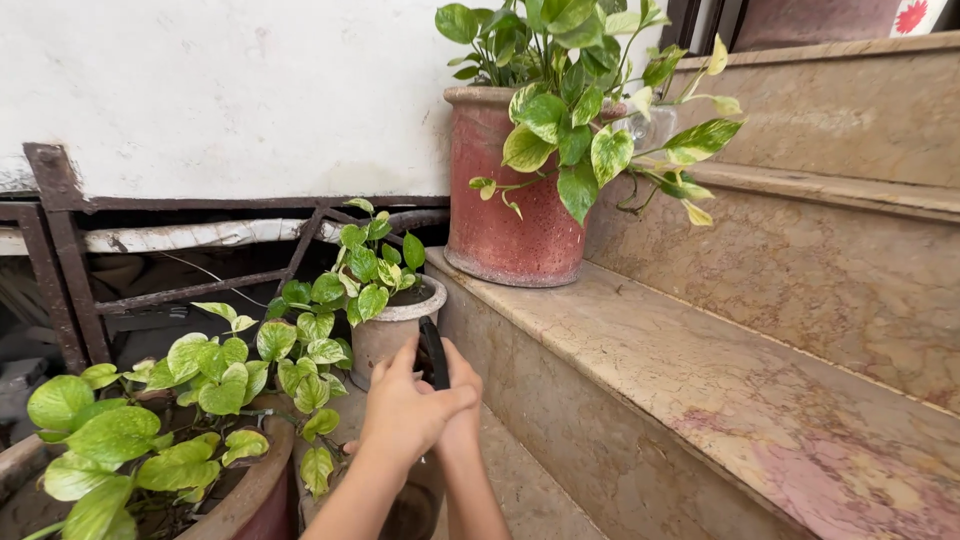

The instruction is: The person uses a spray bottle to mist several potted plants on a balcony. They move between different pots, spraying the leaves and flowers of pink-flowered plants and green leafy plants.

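Black tool: a dark handle [433, 352] sticks up from between your two hands, just in front of the small grey pot [395, 325].
Left hand: your left hand [405, 410] is wrapped around the handle.
Right hand: your right hand [462, 405] presses against it; its grip cannot be told.
Nearby: variegated leafy vines [215, 372] at left, large red pot [500, 200] on the marble step [700, 370].

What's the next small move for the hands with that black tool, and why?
Probably ease the black tool forward toward the trailing stems of the small grey pot. Both hands, left hand and right hand, clasp it together just short of the pot's rim, its tip pointing up at the leaves. What kind of tool it is cannot be told, so this is a guess.
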